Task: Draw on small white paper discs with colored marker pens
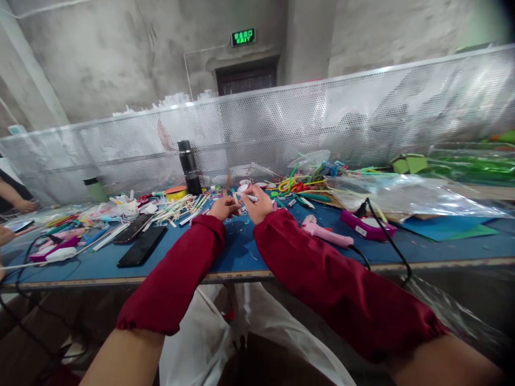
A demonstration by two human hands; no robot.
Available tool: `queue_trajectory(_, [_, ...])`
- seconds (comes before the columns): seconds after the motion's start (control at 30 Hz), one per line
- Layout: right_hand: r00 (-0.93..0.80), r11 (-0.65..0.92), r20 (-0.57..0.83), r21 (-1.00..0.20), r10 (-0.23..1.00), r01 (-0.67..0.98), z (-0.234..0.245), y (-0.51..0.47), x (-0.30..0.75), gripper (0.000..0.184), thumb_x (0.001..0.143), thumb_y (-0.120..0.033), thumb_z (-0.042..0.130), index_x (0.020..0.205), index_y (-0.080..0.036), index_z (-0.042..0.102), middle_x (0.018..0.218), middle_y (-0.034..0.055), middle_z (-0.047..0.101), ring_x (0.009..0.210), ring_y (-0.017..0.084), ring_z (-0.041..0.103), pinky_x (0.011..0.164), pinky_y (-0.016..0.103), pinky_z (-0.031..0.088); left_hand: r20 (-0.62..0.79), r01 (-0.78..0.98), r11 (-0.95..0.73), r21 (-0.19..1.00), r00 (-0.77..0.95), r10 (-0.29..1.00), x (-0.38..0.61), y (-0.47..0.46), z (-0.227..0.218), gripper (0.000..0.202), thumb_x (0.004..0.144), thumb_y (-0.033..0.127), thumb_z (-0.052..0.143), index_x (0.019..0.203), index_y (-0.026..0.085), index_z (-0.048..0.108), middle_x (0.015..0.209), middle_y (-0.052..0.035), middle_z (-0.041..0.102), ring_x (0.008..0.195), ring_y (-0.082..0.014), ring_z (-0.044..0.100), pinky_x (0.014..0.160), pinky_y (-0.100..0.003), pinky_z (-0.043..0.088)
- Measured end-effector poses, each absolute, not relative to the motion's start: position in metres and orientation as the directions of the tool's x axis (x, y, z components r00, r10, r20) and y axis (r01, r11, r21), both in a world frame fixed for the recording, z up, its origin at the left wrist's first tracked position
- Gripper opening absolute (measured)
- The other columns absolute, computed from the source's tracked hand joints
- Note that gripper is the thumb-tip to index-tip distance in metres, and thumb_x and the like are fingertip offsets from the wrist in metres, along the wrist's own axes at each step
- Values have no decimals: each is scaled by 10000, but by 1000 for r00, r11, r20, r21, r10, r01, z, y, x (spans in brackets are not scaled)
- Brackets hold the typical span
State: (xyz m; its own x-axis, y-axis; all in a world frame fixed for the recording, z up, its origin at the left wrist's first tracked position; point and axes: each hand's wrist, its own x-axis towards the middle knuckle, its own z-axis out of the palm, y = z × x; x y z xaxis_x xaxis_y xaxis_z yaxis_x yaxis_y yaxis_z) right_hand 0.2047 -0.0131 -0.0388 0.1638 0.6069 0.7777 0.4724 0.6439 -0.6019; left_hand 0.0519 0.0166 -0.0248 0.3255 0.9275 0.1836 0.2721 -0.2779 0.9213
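Observation:
Both my arms, in dark red sleeves, reach out over the blue table (241,257). My left hand (223,207) is closed, pinching a thin wooden stick (235,199) near its tip. My right hand (257,203) is closed round a short white stick (250,197) that points left toward the other hand. The two hands almost touch above the table's middle. A heap of wooden and white sticks (183,209) lies just to the left of them.
A pink glue gun (324,231) with a black cord lies right of my hands, a purple one (368,225) beyond it. Two dark phones (139,238) lie at left. A black flask (189,167) stands behind, before a perforated metal screen (362,112). Another person's hand (24,205) rests far left.

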Motion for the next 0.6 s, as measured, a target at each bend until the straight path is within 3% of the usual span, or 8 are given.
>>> queue_trajectory(0.17, [147, 651, 780, -596, 608, 469, -40, -12, 205, 169, 880, -426, 595, 834, -264, 587, 817, 8, 695, 765, 196, 646, 711, 317, 481, 197, 281, -295, 913, 330, 923, 52, 18, -25, 181, 823, 230, 759, 747, 163, 609, 669, 2, 692, 612, -114, 677, 519, -184, 418])
queue_trajectory(0.6, [171, 651, 777, -608, 606, 455, -41, -11, 204, 164, 875, -422, 599, 830, -265, 587, 798, 2, 700, 753, 201, 647, 684, 322, 475, 193, 286, -296, 911, 340, 920, 50, 25, -30, 125, 818, 260, 727, 805, 173, 638, 706, 1, 708, 645, -128, 691, 526, -192, 418])
